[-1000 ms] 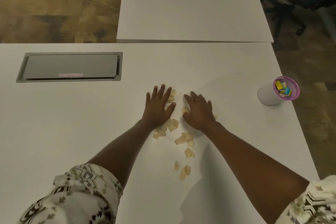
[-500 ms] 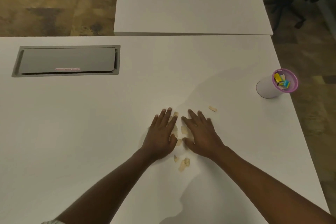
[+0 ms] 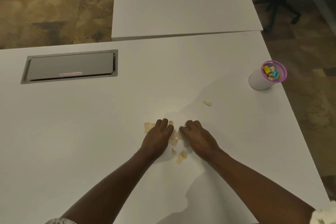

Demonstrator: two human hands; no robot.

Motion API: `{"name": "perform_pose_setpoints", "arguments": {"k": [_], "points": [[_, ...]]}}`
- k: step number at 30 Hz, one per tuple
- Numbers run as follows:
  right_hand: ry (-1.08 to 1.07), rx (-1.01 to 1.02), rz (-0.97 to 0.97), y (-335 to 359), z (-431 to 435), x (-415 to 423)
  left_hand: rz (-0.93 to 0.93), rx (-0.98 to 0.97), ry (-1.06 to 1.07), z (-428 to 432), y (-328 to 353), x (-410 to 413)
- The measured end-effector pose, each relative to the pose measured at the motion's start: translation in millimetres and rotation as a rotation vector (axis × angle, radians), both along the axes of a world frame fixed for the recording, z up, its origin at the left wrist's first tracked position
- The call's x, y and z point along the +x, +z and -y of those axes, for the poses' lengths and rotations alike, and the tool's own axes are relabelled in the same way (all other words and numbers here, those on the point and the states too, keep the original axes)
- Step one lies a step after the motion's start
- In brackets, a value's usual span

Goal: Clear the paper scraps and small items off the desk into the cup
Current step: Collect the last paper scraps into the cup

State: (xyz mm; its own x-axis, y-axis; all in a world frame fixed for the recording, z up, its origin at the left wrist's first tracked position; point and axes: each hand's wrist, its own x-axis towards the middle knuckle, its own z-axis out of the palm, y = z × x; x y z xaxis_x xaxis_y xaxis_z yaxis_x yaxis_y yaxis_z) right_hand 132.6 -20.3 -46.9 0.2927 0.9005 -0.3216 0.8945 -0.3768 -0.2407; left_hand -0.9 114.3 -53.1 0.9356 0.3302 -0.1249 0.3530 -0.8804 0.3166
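On the white table (image 3: 91,132), lower centre, left hand (image 3: 157,137) and right hand (image 3: 199,137), fingers curled, rake paper scraps (image 3: 174,139); grip holds nothing visible.

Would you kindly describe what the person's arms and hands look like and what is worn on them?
Both forearms are bare down to the left hand and right hand, with no gloves, rings, watch or bracelets visible. Short sleeves of a pale, whitish fabric show only at the frame's bottom: the left sleeve and the right sleeve.
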Motion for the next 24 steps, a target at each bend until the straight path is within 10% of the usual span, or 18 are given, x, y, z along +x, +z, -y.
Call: {"name": "perform_pose_setpoints", "arguments": {"k": [12, 24], "points": [[-0.626, 0.283, -0.406, 3.0, 15.3, 33.0, 0.126, -0.466, 0.686, 9.6, 13.9, 34.5], [-1.082, 0.532, -0.768, 52.5, 37.5, 126.6, 0.259, -0.835, 0.916, 43.4, 70.1, 146.4]]}}
